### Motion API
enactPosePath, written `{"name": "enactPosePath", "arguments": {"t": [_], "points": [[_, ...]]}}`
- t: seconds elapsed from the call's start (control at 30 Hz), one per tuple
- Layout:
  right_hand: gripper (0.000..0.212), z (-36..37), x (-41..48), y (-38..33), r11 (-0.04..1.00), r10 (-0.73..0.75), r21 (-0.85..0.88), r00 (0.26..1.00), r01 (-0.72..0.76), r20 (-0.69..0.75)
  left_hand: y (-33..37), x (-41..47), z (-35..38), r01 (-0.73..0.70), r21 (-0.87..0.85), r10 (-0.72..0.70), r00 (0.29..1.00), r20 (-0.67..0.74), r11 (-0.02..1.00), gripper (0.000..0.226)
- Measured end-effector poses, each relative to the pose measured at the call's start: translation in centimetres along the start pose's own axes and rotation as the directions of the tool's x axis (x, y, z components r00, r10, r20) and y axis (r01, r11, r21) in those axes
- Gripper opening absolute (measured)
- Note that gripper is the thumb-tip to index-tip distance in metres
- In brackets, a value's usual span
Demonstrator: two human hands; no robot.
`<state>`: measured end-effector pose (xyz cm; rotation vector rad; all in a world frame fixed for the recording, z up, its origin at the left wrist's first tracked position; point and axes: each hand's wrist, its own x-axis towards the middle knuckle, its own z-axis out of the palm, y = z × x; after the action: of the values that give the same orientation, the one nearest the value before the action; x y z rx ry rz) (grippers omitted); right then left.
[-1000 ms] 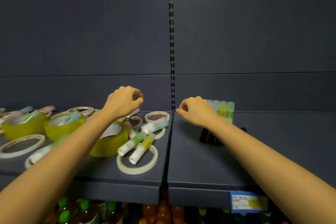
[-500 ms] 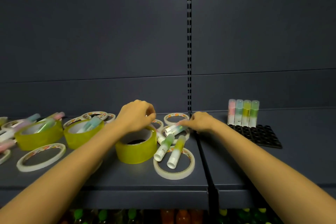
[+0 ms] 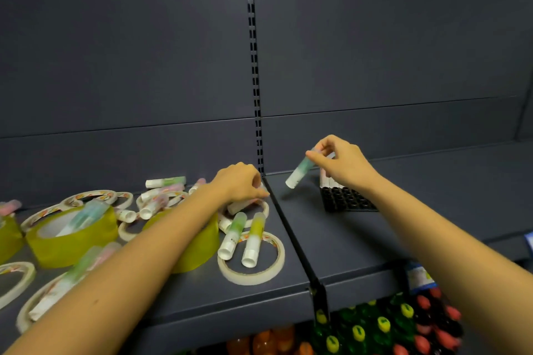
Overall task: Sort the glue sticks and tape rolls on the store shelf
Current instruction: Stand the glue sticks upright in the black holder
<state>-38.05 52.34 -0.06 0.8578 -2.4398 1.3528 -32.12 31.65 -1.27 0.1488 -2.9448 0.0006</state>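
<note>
Fingers [image 3: 313, 156] of the right hand [image 3: 343, 167] pinch one green glue stick [image 3: 300, 171], tilted above the shelf [image 3: 360, 242] beside the black tray [image 3: 346, 200]. Left hand [image 3: 236, 181] fingers curl among lying sticks [image 3: 233, 236]; whether they grip, I can't tell. At eight o'clock from it, three yellow tape rolls [image 3: 72, 242], one cut off.

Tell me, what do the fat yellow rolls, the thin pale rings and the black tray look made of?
Yellow tape roll: likely clear plastic tape, glossy, translucent yellow, on a pale core.
Pale tape ring: probably paper tape, matte cream, with a printed inner liner.
Black tray: seems moulded plastic, slightly shiny, with a grid of round sockets.
</note>
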Motion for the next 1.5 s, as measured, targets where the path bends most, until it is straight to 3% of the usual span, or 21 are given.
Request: {"name": "enactPosePath", "arguments": {"t": [0.17, 0.33, 0.4, 0.5, 0.63, 0.9, 1.33, 1.4, 1.5], "points": [[0.021, -2.4, -1.7, 0.6, 0.997, 0.045, -0.056, 0.999, -0.046, -0.021, 0.7, 0.8, 0.5, -0.02, -0.033, 0.021, 0.999, 0.031, 0.999, 0.027], [0.022, -4.6, -2.5, 1.5, 0.994, 0.061, -0.086, 0.995, -0.068, -0.085, 1.3, 1.0, -1.7, -0.067, -0.077, 0.061, 0.996, -0.072, 0.995, 0.027], [0.021, -5.8, -2.7, 2.3, 0.993, 0.045, -0.1, 0.99, -0.058, -0.132, 2.0, 1.1, -3.1, -0.102, -0.204, 0.075, 0.988, -0.136, 0.974, 0.025], [0.019, -8.0, -3.1, 3.7, 0.989, 0.028, -0.141, 0.984, -0.053, -0.177, 4.3, 1.2, -5.0, -0.18, -0.475, 0.092, 0.975, -0.202, 0.862, 0.024], [0.017, -10.5, -2.9, 5.5, 0.983, 0.041, -0.168, 0.982, -0.073, -0.186, 8.8, 1.6, -6.0, -0.277, -0.574, 0.158, 0.956, -0.249, 0.77, 0.021], [0.013, -14.0, -1.5, 9.2, 0.975, 0.026, -0.215, 0.99, -0.056, -0.14, 16.1, 5.5, -3.6, -0.34, -0.492, 0.173, 0.919, -0.354, 0.801, 0.012], [0.018, -16.3, 2.4, 13.6, 0.974, -0.062, -0.218, 0.998, 0.06, -0.003, 19.8, 9.7, 0.4, -0.208, -0.346, 0.054, 0.912, -0.407, 0.915, 0.011], [0.017, -16.2, 2.9, 13.9, 0.974, -0.073, -0.215, 0.997, 0.074, 0.012, 20.0, 9.9, 0.6, -0.192, -0.281, 0.054, 0.899, -0.434, 0.94, 0.015], [0.015, -15.7, 3.7, 14.3, 0.972, -0.093, -0.212, 0.995, 0.098, 0.035, 20.1, 10.0, 0.7, -0.128, -0.044, 0.09, 0.865, -0.493, 0.991, 0.022]]}}
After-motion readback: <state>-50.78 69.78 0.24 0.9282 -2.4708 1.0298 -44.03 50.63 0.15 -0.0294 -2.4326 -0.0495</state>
